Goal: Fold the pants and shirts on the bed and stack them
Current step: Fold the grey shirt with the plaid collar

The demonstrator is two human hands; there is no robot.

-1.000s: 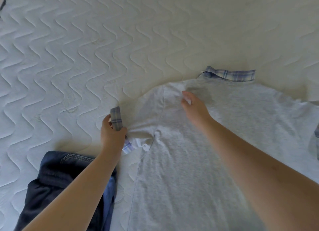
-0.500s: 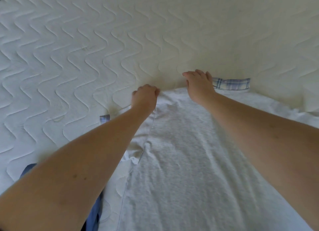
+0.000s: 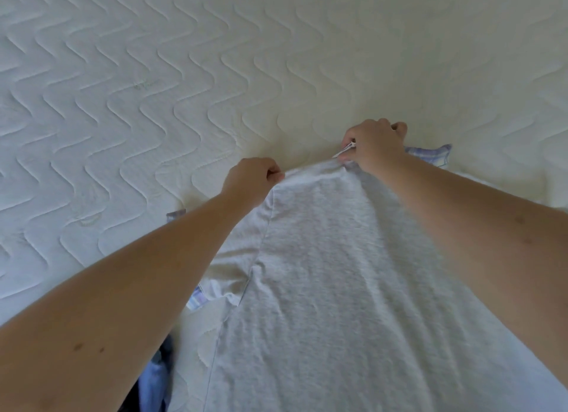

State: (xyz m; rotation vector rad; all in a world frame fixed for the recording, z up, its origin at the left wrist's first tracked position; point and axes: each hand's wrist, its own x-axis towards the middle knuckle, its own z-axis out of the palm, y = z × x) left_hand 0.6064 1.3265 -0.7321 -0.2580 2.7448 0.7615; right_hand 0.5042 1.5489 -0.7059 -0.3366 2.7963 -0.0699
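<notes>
Open mattress (image 3: 153,88) beyond shirt (image 3: 322,288)

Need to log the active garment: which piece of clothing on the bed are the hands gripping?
The light grey shirt with plaid trim: both hands pinch its far edge. The dark blue pants lie untouched at lower left.
</notes>
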